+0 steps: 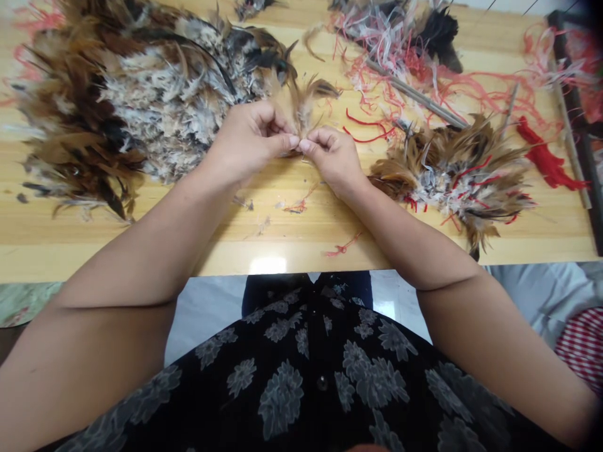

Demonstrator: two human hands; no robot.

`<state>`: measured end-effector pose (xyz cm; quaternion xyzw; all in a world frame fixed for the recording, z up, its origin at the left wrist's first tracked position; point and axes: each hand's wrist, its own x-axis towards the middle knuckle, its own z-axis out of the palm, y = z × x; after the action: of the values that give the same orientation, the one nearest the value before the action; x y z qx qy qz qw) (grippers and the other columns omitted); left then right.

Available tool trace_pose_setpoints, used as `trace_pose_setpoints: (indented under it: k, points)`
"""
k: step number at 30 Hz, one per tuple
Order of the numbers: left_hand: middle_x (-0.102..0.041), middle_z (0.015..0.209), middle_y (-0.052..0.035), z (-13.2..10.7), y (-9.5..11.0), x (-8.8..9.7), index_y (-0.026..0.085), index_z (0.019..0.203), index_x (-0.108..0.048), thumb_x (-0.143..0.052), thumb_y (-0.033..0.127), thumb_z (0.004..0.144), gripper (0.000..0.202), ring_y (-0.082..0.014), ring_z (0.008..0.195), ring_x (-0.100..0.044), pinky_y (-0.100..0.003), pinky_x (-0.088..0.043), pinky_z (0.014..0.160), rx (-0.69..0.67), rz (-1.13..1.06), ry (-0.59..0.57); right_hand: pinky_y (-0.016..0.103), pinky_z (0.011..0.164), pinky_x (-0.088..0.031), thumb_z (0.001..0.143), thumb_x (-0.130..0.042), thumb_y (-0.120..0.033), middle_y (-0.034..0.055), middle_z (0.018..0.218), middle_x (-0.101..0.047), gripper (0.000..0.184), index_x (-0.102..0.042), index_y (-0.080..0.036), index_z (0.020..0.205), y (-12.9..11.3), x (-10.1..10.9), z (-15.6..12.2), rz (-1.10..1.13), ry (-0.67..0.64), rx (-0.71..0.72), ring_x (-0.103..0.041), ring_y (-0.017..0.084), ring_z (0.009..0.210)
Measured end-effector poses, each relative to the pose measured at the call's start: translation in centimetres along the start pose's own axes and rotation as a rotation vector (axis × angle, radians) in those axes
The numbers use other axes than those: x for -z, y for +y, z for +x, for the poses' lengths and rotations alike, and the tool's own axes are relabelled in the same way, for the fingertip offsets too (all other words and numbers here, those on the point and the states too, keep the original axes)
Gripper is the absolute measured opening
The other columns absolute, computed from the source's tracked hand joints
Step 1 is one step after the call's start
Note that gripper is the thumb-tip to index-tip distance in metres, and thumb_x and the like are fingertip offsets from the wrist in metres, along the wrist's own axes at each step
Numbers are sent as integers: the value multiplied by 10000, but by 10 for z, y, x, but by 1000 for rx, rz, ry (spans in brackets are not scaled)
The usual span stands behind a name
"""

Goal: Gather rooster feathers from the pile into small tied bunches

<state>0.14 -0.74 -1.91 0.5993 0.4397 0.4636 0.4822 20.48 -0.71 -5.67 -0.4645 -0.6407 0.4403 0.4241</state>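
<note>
Near the middle of the wooden table, both hands meet at the base of a small bunch of brown feathers point(305, 103). My left hand point(257, 133) is closed, thumb and forefinger pinching the bunch's lower end. Close against it, my right hand point(333, 154) is also closed, its thumb tip almost touching the left thumb. The feather tips fan out beyond the fingers. Whether a thread lies between the fingertips is too small to tell. Left of the hands spreads a large heap of brown, white and dark feathers point(164, 107).
At right lies a pile of feather bunches point(452, 169) bound with red ties. Behind it are tangled pink and white strings point(381, 37), a thin stick point(419, 97) and red yarn point(546, 154). A dark frame point(577, 132) borders the right side. Scraps dot the table point(264, 242).
</note>
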Motion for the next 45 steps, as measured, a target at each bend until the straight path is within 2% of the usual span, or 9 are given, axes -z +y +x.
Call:
trace_pose_setpoints:
  k: [6, 10, 14, 20, 23, 28, 32, 40, 45]
  points:
    - [-786, 793, 2, 3, 11, 15, 234, 820, -830, -880, 40, 813, 200, -225, 753, -653, -398, -593, 905, -59, 390, 106, 367, 1040, -632, 1166, -878, -503, -3, 892, -649, 426, -670, -250, 893, 4, 1, 1, 16, 26, -12, -667, 196, 995]
    - [-775, 845, -39, 1, 18, 26, 217, 842, -868, -887, 24, 833, 194, -264, 821, -669, -455, -613, 1062, -10, 615, 6, 352, 1008, -610, 1215, -803, -581, -8, 915, -640, 431, -713, -242, 964, 6, 3, 2, 34, 84, -20, -649, 172, 947]
    - [-737, 848, -26, -1, 7, 26, 277, 868, -855, -953, 82, 794, 230, -316, 948, -698, -428, -591, 1105, -34, 587, -127, 341, 1006, -613, 1236, -758, -594, -8, 929, -640, 440, -719, -237, 981, 4, 3, 1, 43, 104, -31, -671, 166, 966]
    - [-683, 955, -69, -3, -16, 12, 300, 806, -673, -942, 123, 835, 324, -427, 1396, -720, -485, -472, 1400, 30, 549, -65, 332, 998, -614, 1236, -758, -557, -11, 927, -625, 415, -702, -238, 977, 1, 3, -1, 53, 94, -38, -652, 160, 958]
    - [-734, 992, -82, -2, -19, 17, 294, 829, -641, -970, 227, 912, 346, -437, 1453, -728, -509, -477, 1436, -19, 601, -62, 315, 983, -590, 1240, -752, -576, -16, 929, -598, 432, -696, -235, 981, 4, 4, -2, 36, 79, -14, -625, 149, 935]
    - [-789, 916, -29, 4, -16, 35, 296, 949, -725, -992, 406, 1066, 311, -335, 1166, -851, -448, -679, 1227, -66, 429, -29, 292, 966, -582, 1269, -714, -496, -34, 891, -526, 383, -705, -222, 1000, 7, 4, -1, 10, 85, 3, -567, 132, 894]
    - [-776, 823, 4, 7, -13, 31, 314, 965, -740, -1080, 323, 1050, 350, -273, 871, -846, -408, -744, 921, 5, 62, -40, 296, 962, -587, 1264, -736, -451, -34, 887, -533, 351, -712, -223, 997, 8, 4, 0, -4, 78, 1, -551, 135, 882]
    - [-728, 776, 24, 1, -9, 12, 246, 892, -703, -1150, 238, 1023, 467, -192, 769, -832, -276, -702, 727, 51, -147, -53, 320, 913, -572, 1212, -820, -556, -25, 861, -564, 420, -737, -224, 970, 11, 4, 0, -17, 52, 3, -572, 160, 891]
    - [-752, 772, 20, -3, -11, 11, 239, 905, -685, -1173, 198, 983, 495, -211, 792, -869, -272, -740, 751, 73, -168, -65, 317, 865, -525, 1159, -876, -634, -30, 857, -578, 487, -740, -218, 944, 9, 3, -1, -9, 52, -1, -541, 150, 869]
